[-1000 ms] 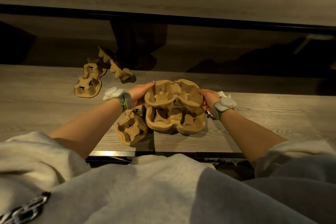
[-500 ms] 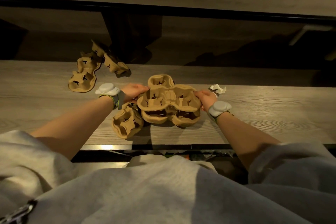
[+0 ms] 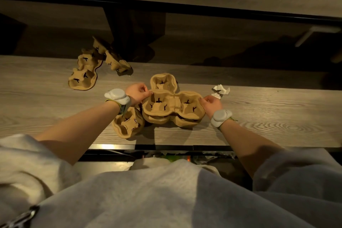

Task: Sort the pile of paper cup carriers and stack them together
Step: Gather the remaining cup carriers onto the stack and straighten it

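- A stack of brown moulded-pulp cup carriers (image 3: 173,108) is seen on the grey wood-grain tabletop (image 3: 268,124), near its front edge and roughly in the middle of the view.
- The top carrier of that stack is gripped at both ends — the left hand (image 3: 137,93) is pinched on its left rim and the right hand (image 3: 211,104) on its right rim, with the fingers of each curled narrowly around the edge.
- One cup pocket of a further brown pulp carrier (image 3: 162,82) is shown sticking out behind the stack, towards the far edge of the table; how far it runs under the stack cannot be told.
- A single brown pulp carrier (image 3: 128,123) is laid tilted just beside the stack on its left, partly beneath the left wrist.
- A loose group of brown pulp carriers (image 3: 87,72) is found well apart to the far left; one of them lies flat with its pockets up, and another (image 3: 114,59) is propped at an angle against it — close to the far edge.
- A crumpled scrap of white paper (image 3: 220,90) is seen just beyond the right hand.
- A pale grey puck-shaped wrist device on a band (image 3: 118,95) is worn on the left wrist, and a matching one (image 3: 221,116) on the right wrist.
- Pale grey sweatshirt sleeves (image 3: 27,163) are pushed up, so both forearms are bare.
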Available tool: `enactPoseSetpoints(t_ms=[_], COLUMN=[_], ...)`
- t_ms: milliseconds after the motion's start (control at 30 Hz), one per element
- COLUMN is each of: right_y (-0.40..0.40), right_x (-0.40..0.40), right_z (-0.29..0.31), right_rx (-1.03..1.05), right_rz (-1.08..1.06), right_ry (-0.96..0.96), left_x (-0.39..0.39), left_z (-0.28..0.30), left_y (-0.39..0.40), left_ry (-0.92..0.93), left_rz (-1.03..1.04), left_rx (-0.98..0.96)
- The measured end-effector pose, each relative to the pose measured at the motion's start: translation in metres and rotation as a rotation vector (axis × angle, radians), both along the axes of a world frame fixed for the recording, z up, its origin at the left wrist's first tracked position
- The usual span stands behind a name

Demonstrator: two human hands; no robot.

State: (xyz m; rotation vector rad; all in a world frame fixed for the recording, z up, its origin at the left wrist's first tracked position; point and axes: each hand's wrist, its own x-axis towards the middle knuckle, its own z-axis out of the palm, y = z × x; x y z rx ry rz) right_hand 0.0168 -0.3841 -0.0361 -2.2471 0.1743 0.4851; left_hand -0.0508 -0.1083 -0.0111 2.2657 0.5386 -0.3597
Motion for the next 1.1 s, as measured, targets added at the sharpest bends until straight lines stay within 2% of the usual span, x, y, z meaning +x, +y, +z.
enactPoseSetpoints(t_ms=[133,333,433,633,800,1100], right_y=[-0.002,-0.003,-0.001,0.015,0.024,0.042], right_x=[0.004,-0.002,-0.007,-0.003,0.007,0.015], right_z=[-0.001,-0.007,-0.017,-0.026,-0.029,-0.032], right_rx=[-0.025,-0.125,-0.132,-0.116,-0.145,-0.165], right_rz=[-0.004,0.107,0.061,0.061,0.035,0.095], right_ry=[-0.011,-0.056,-0.042,0.082,0.045,0.017], left_x=[0.003,0.003,0.005,0.010,0.014,0.019], left_z=[0.000,-0.015,-0.024,-0.028,-0.032,-0.037], left_y=[0.001,0.004,0.008,0.009,0.013,0.035], left_ry=[-0.017,-0.067,-0.045,0.122,0.117,0.051], left_rz=[-0.012,-0.065,-0.063,-0.090,-0.125,-0.071], left_rx=[0.010,0.100,0.136,0.112,0.082,0.032])
